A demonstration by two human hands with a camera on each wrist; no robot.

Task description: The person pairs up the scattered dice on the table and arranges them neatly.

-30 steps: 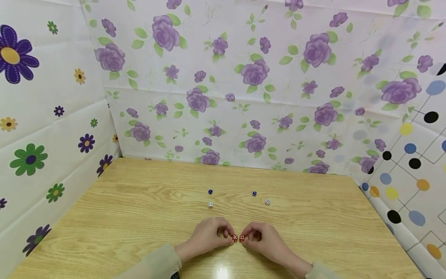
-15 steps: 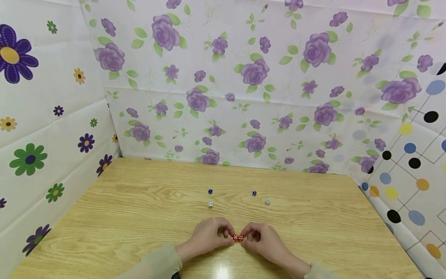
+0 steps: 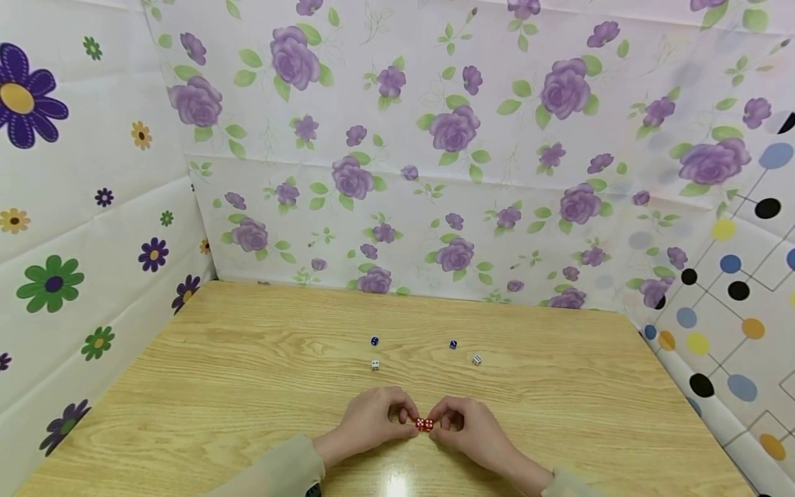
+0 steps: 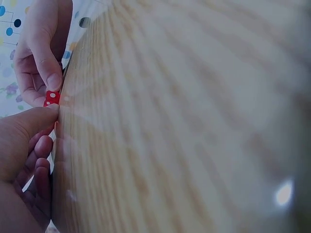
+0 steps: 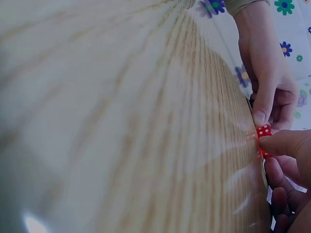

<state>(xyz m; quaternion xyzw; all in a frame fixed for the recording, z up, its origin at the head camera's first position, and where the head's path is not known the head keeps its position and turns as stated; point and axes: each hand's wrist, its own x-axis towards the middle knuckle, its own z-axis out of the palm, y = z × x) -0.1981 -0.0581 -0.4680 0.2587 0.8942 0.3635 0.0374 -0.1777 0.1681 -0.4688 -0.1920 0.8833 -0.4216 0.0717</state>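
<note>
From the head view, the left hand (image 3: pixel 373 419) and the right hand (image 3: pixel 467 424) meet low on the wooden counter (image 3: pixel 248 386), each pinching a red die between thumb and forefinger. The left red die (image 3: pixel 420 424) and the right red die (image 3: pixel 429 424) now sit face to face with no gap showing between them; a second ago a sliver of counter still separated them, and half a second ago they were nearly closed up. So the pair has just been brought together, which I judge to mean the joining of the two dice is about done while both hands still hold them. Beyond the fingertips, well apart from them, lie a blue die (image 3: pixel 375 341) with a white die (image 3: pixel 375 365) just nearer, and off to the right a second blue die (image 3: pixel 453 344) beside a second white die (image 3: pixel 476 359).

In the left wrist view, the left hand (image 4: pixel 22 160) has its thumb pressed to a red die (image 4: pixel 51 98), and the right hand (image 4: pixel 41 51) comes down on it from above with its forefinger tip; only one red face is plainly visible here.

In the right wrist view, the right hand (image 5: pixel 286 165) grips a red die (image 5: pixel 264 131) at its thumb tip, with the left hand (image 5: pixel 269 92) fingers touching it from the far side
</note>
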